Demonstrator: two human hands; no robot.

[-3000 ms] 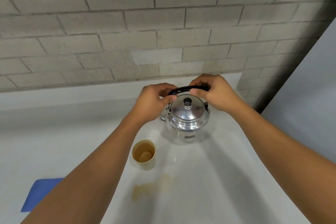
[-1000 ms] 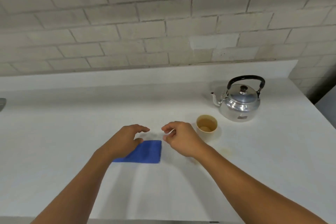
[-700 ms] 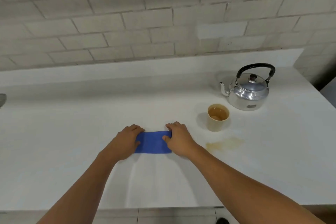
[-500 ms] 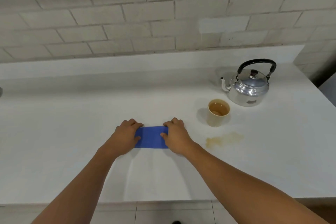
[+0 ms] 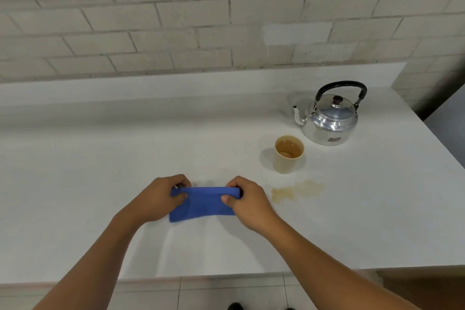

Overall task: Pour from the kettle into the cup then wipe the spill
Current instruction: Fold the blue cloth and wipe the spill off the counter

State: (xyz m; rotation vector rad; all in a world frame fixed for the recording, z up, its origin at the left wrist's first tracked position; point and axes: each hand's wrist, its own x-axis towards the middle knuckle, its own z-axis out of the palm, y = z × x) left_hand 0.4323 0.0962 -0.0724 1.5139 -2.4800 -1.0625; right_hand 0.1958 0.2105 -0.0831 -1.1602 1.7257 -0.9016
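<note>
A blue cloth (image 5: 205, 202) is held just above the white counter (image 5: 100, 158) by its two upper corners. My left hand (image 5: 157, 199) pinches the left corner and my right hand (image 5: 247, 202) pinches the right corner. To the right of the cloth lies a pale brown spill (image 5: 298, 191). Behind the spill stands a beige cup (image 5: 288, 155) with brown liquid in it. A shiny metal kettle (image 5: 329, 118) with a black handle sits upright at the back right, its spout pointing left.
A brick wall (image 5: 201, 12) runs behind the counter. The counter's front edge (image 5: 226, 275) is close to me, with tiled floor below. The counter ends at the right, past the kettle.
Both hands left the kettle's handle and came to the blue cloth. They pressed on its ends, and now its far edge is lifted between my fingers.
</note>
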